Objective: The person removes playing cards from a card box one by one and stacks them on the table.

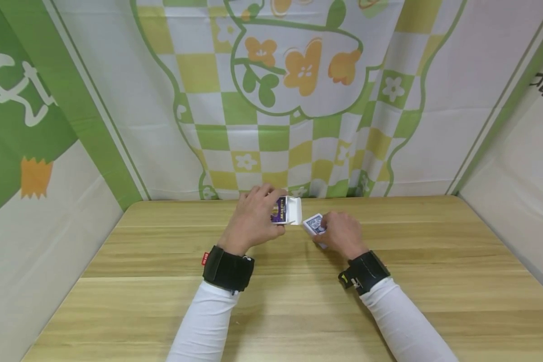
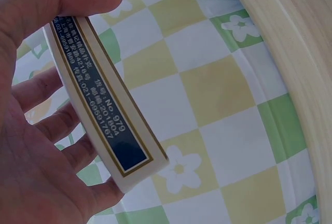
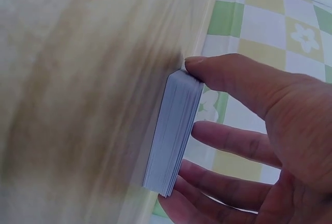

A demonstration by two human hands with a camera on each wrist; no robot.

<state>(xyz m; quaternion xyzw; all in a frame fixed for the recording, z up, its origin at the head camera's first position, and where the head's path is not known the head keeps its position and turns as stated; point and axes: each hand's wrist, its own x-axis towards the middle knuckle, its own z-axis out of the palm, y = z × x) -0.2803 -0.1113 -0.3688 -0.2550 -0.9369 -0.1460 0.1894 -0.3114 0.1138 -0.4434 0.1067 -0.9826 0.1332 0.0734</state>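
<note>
A dark purple playing-card box is held in my left hand, its white end flap open toward the right. In the left wrist view the printed narrow side of the card box shows, with the thumb at one end and a finger at the other. My right hand grips a deck of playing cards with blue patterned backs, close over the table. Seen from the right wrist, the white card edges are stacked together, thumb at one end and fingers along the back and far end.
The wooden table extends under both arms. Behind its far edge hangs a checked, flowered curtain, with printed cloth walls at left and right. Black straps wrap both wrists.
</note>
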